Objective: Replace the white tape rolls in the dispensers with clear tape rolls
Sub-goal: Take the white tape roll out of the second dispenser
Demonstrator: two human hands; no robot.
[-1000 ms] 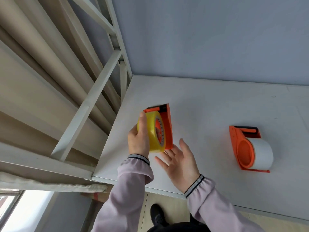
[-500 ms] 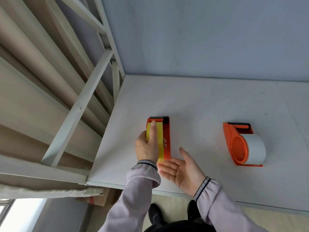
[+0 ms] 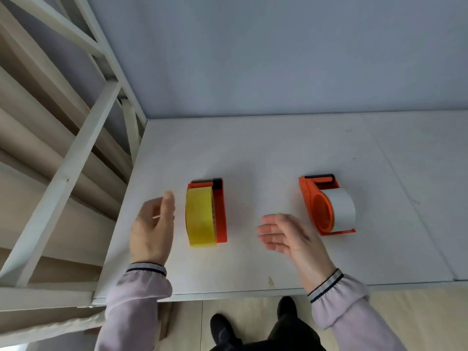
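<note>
While both hands hover open and empty above the white table (image 3: 278,148), two orange tape dispensers lie on it side by side. The left dispenser (image 3: 219,211) already carries a yellowish clear tape roll (image 3: 200,217), just beside the left hand (image 3: 153,224), whose fingers are loosely spread. The right dispenser (image 3: 319,203) holds the white tape roll (image 3: 340,209), the one not yet swapped. It lies just to the right of the right hand (image 3: 291,234), which is nearer, palm turned leftward, fingers relaxed. Each dispenser's long axis runs away from the person, cutter at the far end.
</note>
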